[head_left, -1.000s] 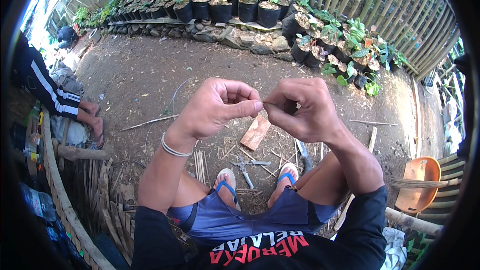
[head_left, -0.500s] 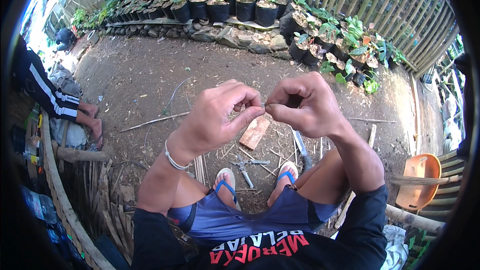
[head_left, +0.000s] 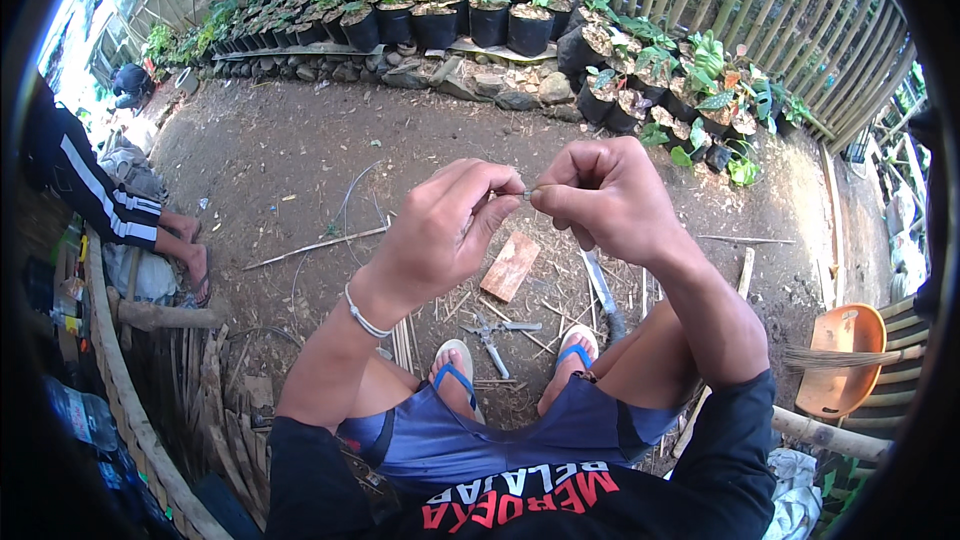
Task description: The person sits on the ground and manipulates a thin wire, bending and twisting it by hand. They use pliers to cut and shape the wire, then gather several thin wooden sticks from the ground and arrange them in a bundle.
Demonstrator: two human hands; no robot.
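Note:
My left hand [head_left: 440,225] and my right hand [head_left: 610,195] meet fingertip to fingertip in front of my chest. Both pinch a tiny, thin greyish piece [head_left: 527,196] between thumb and forefinger; it is too small to name. A white band circles my left wrist. Below the hands, a reddish wooden block [head_left: 510,267] lies on the dirt. Nearer my feet rests a multi-tool with its parts spread [head_left: 488,338]. A machete [head_left: 600,290] with a dark handle lies beside my right foot.
Thin bamboo strips [head_left: 405,340] and shavings litter the soil. A loose wire [head_left: 345,205] curls at the left. Potted plants in black bags [head_left: 435,28] line the back. An orange basin [head_left: 842,358] stands at right. Another person's legs [head_left: 120,195] show at far left.
My fingertips have drawn slightly apart, showing more of the tiny piece between them. My right hand has shifted a little up and left, its fingers turned somewhat.

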